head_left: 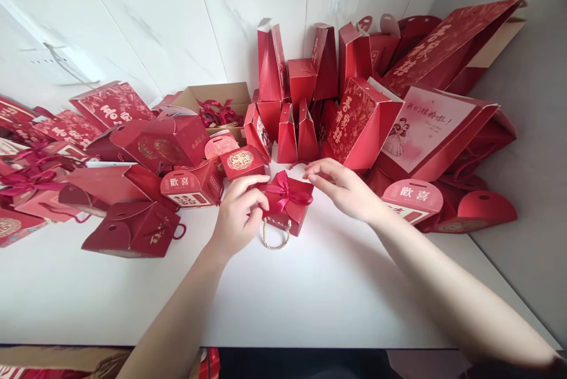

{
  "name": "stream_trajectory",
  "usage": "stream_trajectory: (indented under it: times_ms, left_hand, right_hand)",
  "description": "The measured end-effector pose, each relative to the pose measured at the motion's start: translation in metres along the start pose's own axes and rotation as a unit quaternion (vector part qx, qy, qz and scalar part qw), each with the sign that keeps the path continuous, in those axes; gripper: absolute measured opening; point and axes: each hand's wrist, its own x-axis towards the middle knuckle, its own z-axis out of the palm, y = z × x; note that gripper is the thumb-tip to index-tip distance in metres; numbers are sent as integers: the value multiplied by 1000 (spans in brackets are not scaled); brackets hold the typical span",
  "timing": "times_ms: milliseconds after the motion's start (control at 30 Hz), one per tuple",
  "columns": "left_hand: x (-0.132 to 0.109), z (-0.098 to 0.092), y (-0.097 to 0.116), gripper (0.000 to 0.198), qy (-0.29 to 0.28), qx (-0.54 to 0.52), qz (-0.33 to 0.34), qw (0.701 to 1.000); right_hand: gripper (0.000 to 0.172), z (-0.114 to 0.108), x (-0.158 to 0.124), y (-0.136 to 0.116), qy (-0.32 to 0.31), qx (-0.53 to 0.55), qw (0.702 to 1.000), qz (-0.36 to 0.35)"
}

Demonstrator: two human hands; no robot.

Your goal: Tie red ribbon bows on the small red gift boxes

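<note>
A small red gift box (pixel 297 213) lies on the white table in front of me, with a dark pink ribbon bow (pixel 287 191) on top. A twisted gold cord handle (pixel 275 244) loops from its near side. My left hand (pixel 239 213) is at the box's left edge, fingers loosely bent and apart, the fingertips at or touching the box beside the bow. To the right of the bow hovers my right hand (pixel 343 187), fingers stretched out and seemingly holding nothing. Whether a ribbon end meets its fingertips is hard to make out.
Red gift boxes and bags crowd the back and right, including a bag with a pink card (pixel 419 131). More boxes (pixel 137 228) and ribboned ones stand at left. A cardboard carton (pixel 239 92) holds ribbons. A tiled wall (pixel 150 19) rises behind the white table (pixel 328 302).
</note>
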Motion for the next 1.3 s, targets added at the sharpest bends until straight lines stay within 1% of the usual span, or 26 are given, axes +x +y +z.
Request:
stream_trajectory:
  times_ms: [33,67,100,167,233,300,367,433,500,567,700,767,833,1000,1167,1300]
  left_hand:
    - [5,-2,-1,22,11,-1,-24,1000]
    - [11,-3,-1,19,9,1,-44,999]
    - [17,-3,-1,15,-7,6,-59,998]
    - [28,-1,-3,6,-59,5,-82,995]
    - [36,5,-8,13,-101,-34,-105,989]
    - [38,14,-13,20,-116,-86,-122,982]
    - [36,23,-18,24,-113,-123,-140,976]
    - [31,30,-21,23,-98,-151,-172,969]
    - [25,35,-23,20,-77,-181,-201,960]
    - [20,37,-22,15,-61,-210,-216,952]
    - [14,39,-19,6,-40,-230,-232,944]
    - [13,41,-16,7,-29,-221,-229,948]
    - [12,42,-12,5,-22,-201,-213,956]
    - [11,42,-6,13,-38,-167,-184,968]
    - [12,37,-11,20,-52,-171,-176,968]
    - [14,31,-17,27,-79,-191,-192,959]
  right_hand:
    - [22,-4,8,-6,-36,-11,999,-1]
    - [24,-6,15,-11,-64,-21,998,3]
    - [26,-6,21,-14,-88,-34,995,12]
    - [30,-3,31,-16,-97,-55,993,24]
    - [36,4,35,-11,-93,-42,995,18]
    - [38,9,36,-4,-105,16,994,2]
    - [38,12,35,3,-123,89,988,-4]
    - [40,13,34,9,-140,138,981,-1]
    - [43,13,33,13,-155,151,976,-7]
    - [45,14,34,16,-165,148,975,-22]
    - [43,13,36,17,-198,156,967,-42]
    - [41,12,36,17,-210,163,963,-44]
    - [40,11,36,16,-209,160,964,-45]
    - [41,14,32,13,-223,126,966,-40]
    - [48,13,29,19,-235,137,962,0]
    - [56,-1,22,22,-250,137,956,69]
